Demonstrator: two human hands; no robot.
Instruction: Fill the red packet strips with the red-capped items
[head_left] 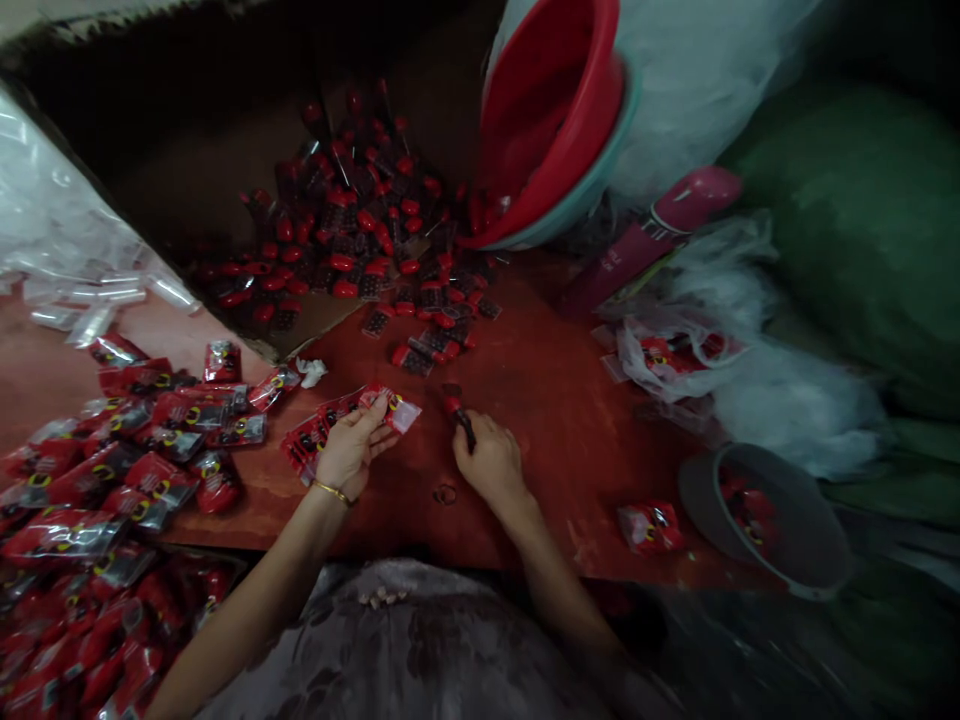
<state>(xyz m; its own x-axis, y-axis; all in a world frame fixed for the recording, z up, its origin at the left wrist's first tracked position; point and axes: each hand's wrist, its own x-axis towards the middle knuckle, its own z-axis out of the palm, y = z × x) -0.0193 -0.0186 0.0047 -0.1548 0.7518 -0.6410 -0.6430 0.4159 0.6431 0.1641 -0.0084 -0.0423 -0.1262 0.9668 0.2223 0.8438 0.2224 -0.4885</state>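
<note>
My left hand (351, 452), with a gold bracelet at the wrist, pinches a small red printed plastic packet (403, 412). Beneath that hand, more flat red packets (311, 438) lie in an overlapping row on the table. To its right, my right hand (491, 462) is closed around a small red-and-black brush-like item (454, 402), its dark top pointing away from me. The item and the packet are a short distance apart. Between my hands and nearer to me, a small dark ring (445, 494) lies on the tabletop. Loose red-and-black pieces (431, 348) lie just beyond.
A cardboard box (169, 200) lies open towards me, with a heap of red-and-black pieces (352, 230) spilling out. Filled packets (142, 440) pile up at left. Stacked red basin (551, 120), spray can (652, 240), plastic bag (667, 350) and grey bucket (772, 530) stand right.
</note>
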